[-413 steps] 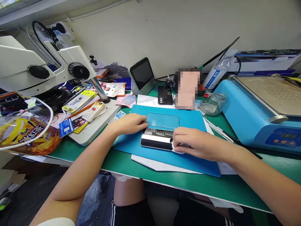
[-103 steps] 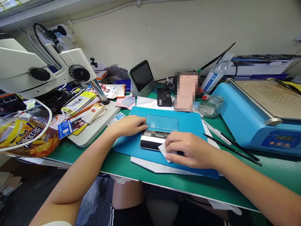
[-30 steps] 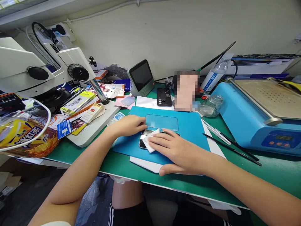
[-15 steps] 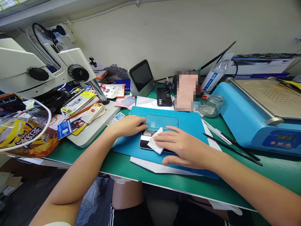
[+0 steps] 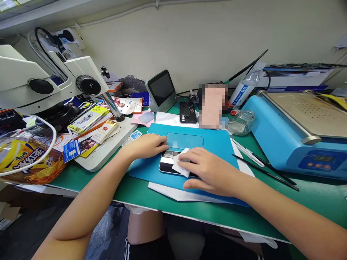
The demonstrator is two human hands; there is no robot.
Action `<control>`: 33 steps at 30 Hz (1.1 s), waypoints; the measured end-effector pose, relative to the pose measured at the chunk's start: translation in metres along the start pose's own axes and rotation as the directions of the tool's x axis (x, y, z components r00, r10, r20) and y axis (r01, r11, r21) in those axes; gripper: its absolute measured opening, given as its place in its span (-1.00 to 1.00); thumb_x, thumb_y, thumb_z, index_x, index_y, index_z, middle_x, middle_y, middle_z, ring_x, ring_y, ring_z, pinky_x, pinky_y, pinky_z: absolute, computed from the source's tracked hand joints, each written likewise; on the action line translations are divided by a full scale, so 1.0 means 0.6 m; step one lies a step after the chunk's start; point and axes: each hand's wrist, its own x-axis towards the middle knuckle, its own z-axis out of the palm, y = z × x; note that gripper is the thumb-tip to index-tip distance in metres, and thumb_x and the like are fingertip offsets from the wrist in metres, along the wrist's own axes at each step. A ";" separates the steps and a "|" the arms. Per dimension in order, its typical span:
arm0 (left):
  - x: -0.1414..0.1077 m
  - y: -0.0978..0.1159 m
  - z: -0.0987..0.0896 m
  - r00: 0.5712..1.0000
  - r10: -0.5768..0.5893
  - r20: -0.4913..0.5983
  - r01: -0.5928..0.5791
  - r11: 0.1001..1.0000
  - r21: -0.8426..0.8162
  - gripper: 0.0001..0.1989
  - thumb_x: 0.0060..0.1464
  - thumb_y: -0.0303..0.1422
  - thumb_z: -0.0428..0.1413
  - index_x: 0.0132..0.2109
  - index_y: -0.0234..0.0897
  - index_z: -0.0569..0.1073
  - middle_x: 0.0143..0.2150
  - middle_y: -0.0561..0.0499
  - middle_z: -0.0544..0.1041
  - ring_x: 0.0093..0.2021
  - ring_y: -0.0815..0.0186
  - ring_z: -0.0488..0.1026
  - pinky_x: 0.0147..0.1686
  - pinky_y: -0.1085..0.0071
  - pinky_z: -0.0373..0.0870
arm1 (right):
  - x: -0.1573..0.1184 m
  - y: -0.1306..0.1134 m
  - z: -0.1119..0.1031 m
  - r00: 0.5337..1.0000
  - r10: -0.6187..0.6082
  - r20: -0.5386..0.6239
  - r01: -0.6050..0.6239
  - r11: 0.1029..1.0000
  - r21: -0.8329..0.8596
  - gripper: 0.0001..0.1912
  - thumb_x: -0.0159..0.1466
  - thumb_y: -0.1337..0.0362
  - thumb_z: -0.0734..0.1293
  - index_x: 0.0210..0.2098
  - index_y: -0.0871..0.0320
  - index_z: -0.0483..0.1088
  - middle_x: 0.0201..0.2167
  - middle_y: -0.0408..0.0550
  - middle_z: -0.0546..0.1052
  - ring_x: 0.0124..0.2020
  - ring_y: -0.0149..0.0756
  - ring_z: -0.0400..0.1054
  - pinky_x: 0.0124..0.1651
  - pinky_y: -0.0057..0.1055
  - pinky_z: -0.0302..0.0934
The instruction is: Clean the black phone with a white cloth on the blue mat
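A smartphone [image 5: 166, 167] lies face up on the blue mat [image 5: 143, 172], its glossy screen reflecting light. My left hand [image 5: 150, 145] is at the phone's far left corner, thumb and fingers closed at its edge. Under the fingers of my right hand [image 5: 210, 168] is a folded white wipe [image 5: 180, 167], pressed on the screen. The palm and wipe hide the right part of the phone. Just beyond it, a clear sheet with a dark border, like a screen protector [image 5: 185, 140], rests flat on the mat.
Right of the mat lie white tweezers [image 5: 251, 154] and black tweezers [image 5: 267, 172], beside a blue heating machine [image 5: 287, 144]. A glass jar [image 5: 242, 122], a dark phone [image 5: 188, 112] and a small display [image 5: 162, 90] stand behind. On the left are a microscope [image 5: 54, 85] and a drink bottle [image 5: 29, 159].
My right hand has drawn its fingers in a little and shifted slightly over the screen with the wipe. My left hand stays at the phone's corner. The whole view has shifted slightly.
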 end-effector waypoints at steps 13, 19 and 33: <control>0.000 0.001 0.000 1.000 0.006 -0.004 -0.006 1.000 -0.014 -0.68 0.39 -0.12 -0.07 -0.31 -0.17 0.32 -0.36 0.02 0.52 -0.35 0.19 0.45 -0.43 0.35 0.12 | -0.004 -0.001 -0.001 0.996 -0.069 0.049 0.066 0.996 0.062 -0.45 0.35 -0.07 0.36 0.13 0.21 0.46 0.07 0.21 0.56 0.11 0.01 0.39 0.21 0.02 0.25; 0.000 0.000 -0.001 1.000 0.004 -0.001 -0.004 1.000 -0.005 -0.67 0.39 -0.11 -0.07 -0.32 -0.16 0.33 -0.38 0.01 0.52 -0.34 0.18 0.46 -0.43 0.35 0.11 | -0.003 0.004 -0.001 0.999 -0.043 0.029 0.041 0.998 0.042 -0.54 0.40 0.03 0.34 0.16 0.18 0.44 0.12 0.17 0.56 0.14 -0.02 0.41 0.31 0.08 0.16; 0.000 0.000 0.000 1.000 0.007 -0.007 -0.007 1.000 0.001 -0.66 0.39 -0.12 -0.07 -0.32 -0.16 0.34 -0.39 0.02 0.51 -0.36 0.18 0.45 -0.44 0.33 0.11 | -0.012 0.002 -0.008 0.999 -0.043 0.009 0.042 0.997 0.062 -0.64 0.39 0.09 0.38 0.06 0.17 0.53 0.09 0.14 0.60 0.12 -0.03 0.43 0.17 -0.03 0.30</control>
